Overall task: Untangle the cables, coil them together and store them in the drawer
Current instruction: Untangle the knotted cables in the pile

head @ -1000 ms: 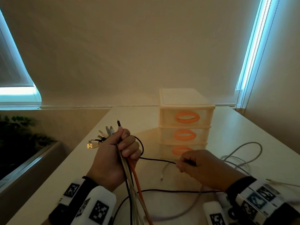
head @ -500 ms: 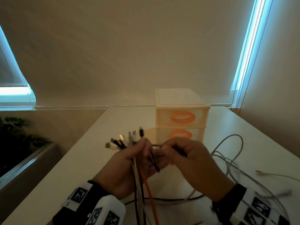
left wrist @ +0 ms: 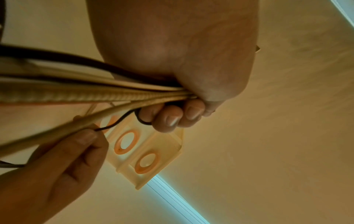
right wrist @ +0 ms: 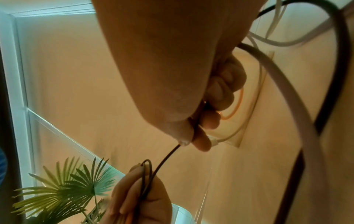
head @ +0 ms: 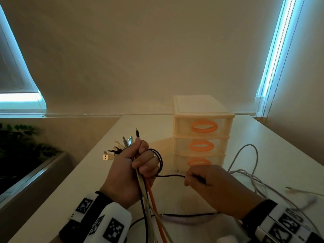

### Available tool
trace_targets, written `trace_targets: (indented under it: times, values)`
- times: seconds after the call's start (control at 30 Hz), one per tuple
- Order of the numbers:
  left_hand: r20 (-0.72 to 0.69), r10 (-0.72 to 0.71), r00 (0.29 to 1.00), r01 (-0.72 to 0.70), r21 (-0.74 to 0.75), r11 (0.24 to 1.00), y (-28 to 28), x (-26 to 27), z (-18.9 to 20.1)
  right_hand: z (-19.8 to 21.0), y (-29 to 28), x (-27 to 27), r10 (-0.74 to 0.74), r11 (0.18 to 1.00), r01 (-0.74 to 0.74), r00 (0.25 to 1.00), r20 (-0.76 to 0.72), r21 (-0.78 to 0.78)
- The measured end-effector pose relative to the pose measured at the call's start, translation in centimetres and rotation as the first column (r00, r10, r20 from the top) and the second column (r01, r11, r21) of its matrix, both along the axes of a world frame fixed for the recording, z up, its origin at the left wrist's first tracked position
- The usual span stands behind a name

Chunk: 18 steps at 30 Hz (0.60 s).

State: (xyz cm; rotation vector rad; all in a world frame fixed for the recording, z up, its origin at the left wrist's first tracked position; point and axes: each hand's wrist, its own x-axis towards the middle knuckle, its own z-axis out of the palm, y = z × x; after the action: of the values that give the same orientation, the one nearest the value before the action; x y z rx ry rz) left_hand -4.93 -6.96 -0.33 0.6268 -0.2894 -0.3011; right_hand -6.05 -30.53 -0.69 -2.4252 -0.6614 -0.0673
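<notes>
My left hand (head: 138,165) (left wrist: 172,116) grips a bundle of cables (head: 149,195) (left wrist: 95,94) upright above the table, white, black and orange strands hanging below it and several plugs (head: 122,146) fanning out above. A thin black cable (head: 171,175) (right wrist: 166,157) loops round the left fingers and runs right to my right hand (head: 194,178) (right wrist: 199,136), which pinches it between thumb and fingers. Behind the hands stands a cream three-drawer unit (head: 201,134) (left wrist: 145,153) with orange handles, all drawers closed.
Loose white and grey cables (head: 249,174) lie on the table (head: 280,155) right of the drawer unit, one plug end (head: 289,188) near the right edge. A black cable (head: 184,215) crosses the table below the hands. A plant (right wrist: 63,192) stands past the table's left edge.
My right hand has drawn away to the right from the left hand, pulling the thin black cable out taut. A black loop now shows round the left fingers.
</notes>
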Motion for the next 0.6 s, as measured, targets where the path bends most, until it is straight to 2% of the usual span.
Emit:
trace_targets:
  times: [0.1, 0.23, 0.37, 0.43, 0.5, 0.57, 0.6]
  values:
    - [0.009, 0.014, 1.0, -0.014, -0.002, 1.0, 0.5, 0.1, 0.2, 0.3, -1.1, 0.4, -0.002, 0.998, -0.002, 0.996, -0.085, -0.055]
    - [0.03, 0.025, 0.999, -0.024, -0.008, 1.0, 0.9, 0.0, 0.5, 0.4, -2.9, 1.2, -0.144, 0.988, 0.138, 0.986, -0.088, -0.076]
    - [0.077, -0.117, 0.99, 0.117, 0.004, 0.993, 1.0, 0.0, 0.8, 0.3, -2.8, 1.5, -0.185, 0.981, 0.184, 0.982, -0.019, -0.064]
    - [0.114, -0.227, 0.967, 0.213, 0.123, 0.969, 0.8, -0.7, 1.3, 0.5, -2.5, 1.5, -0.234, 0.972, 0.233, 0.969, 0.08, 0.022]
    - [0.136, -0.306, 0.942, 0.235, 0.382, 0.894, -0.1, -1.8, 1.4, 0.7, -1.7, 1.1, -0.273, 0.956, 0.247, 0.946, 0.176, 0.155]
    - [0.112, -0.397, 0.911, 0.277, 0.545, 0.791, -1.5, -2.7, 1.0, 1.1, -0.5, 0.3, -0.242, 0.944, 0.168, 0.938, 0.248, 0.284]
    - [0.097, -0.392, 0.915, 0.275, 0.56, 0.782, -2.1, -3.0, 0.9, 1.4, 0.1, -0.2, -0.2, 0.938, 0.102, 0.94, 0.277, 0.332]
